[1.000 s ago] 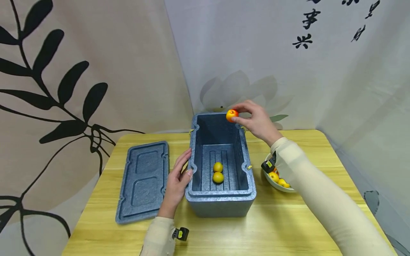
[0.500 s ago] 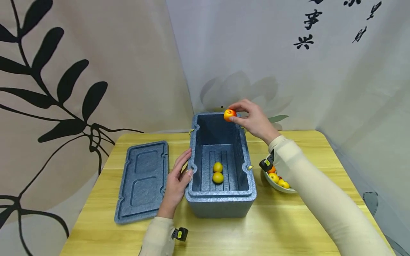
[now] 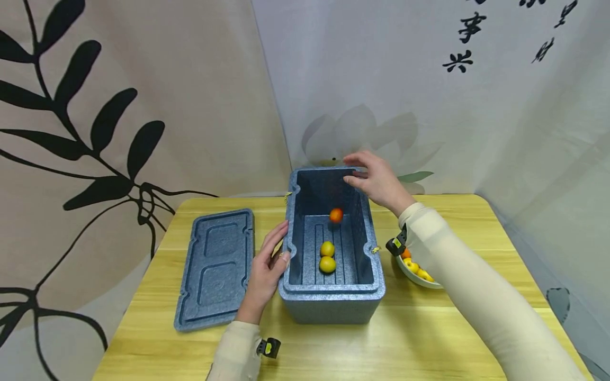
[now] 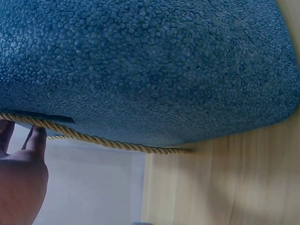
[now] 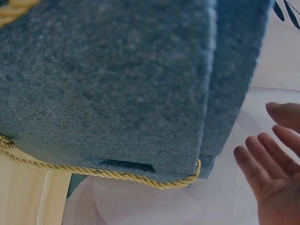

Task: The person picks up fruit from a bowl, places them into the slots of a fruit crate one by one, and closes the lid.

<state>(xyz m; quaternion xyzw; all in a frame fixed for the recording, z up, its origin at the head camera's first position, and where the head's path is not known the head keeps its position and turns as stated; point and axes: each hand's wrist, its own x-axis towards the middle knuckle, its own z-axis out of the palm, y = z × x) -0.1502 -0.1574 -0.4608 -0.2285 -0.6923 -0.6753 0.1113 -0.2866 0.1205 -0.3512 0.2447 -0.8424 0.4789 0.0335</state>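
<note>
A blue-grey foam box (image 3: 331,312) stands uncovered on the wooden table. Inside it, two round yellow fruits (image 3: 327,264) lie on the ribbed floor. A red-orange apple-like fruit (image 3: 335,215) is in the far half, apart from any hand; whether it touches the floor cannot be told. Over the far right rim my right hand (image 3: 374,180) hovers with fingers and thumb spread, holding nothing. My left hand (image 3: 264,270) rests its fingers against the box's left side. In the left wrist view, these fingers (image 4: 37,140) are by the twisted rope (image 4: 101,140).
The box's lid (image 3: 214,270) lies flat left of it. On the right, a pale bowl (image 3: 421,283) holds several yellow and orange fruits (image 3: 411,265), partly hidden by the right forearm. A printed cloth (image 3: 214,106) hangs behind the table (image 3: 405,349).
The red-and-yellow fruit has left my right hand and dropped into the box. Before that, the right hand shifted slightly left with it. My left hand stays in place.
</note>
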